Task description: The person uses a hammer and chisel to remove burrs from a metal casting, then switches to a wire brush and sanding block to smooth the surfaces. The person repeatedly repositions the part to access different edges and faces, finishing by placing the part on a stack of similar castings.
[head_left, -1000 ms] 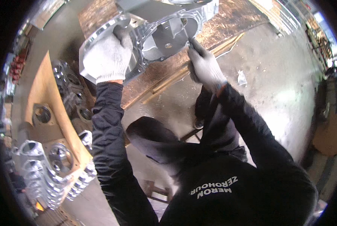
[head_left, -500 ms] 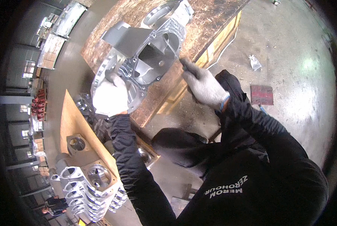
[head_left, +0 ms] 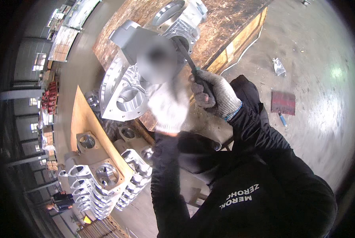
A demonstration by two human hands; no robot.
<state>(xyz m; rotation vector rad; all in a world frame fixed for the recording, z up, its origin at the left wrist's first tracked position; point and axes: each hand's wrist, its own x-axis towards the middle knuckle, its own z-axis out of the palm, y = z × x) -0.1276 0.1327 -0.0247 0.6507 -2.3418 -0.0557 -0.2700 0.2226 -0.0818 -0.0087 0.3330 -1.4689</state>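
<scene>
A large grey cast metal housing (head_left: 130, 101) with machined flanges and round bores rests on the wooden bench top (head_left: 229, 23). My right hand (head_left: 217, 93), in a white-and-grey knit glove, is closed round the handle of a long dark file (head_left: 188, 59). The file's far end reaches into an opening on the right part of the housing. My left hand (head_left: 169, 105), also gloved, is at the near side of the housing, just left of the right hand. Motion smears its fingers, and a blurred patch covers the housing's middle above it.
Stacked metal castings (head_left: 92, 180) stand at lower left, split by an upright wooden board (head_left: 80, 115). On the floor to the right lie a dark red mat (head_left: 283, 102), a blue-handled tool (head_left: 283, 119) and a clear plastic bag (head_left: 279, 67). A person (head_left: 60, 201) is far off at lower left.
My left hand has left the housing's left flange and moved right, toward my right hand. My right hand has turned, and the file now points into the housing's opening.
</scene>
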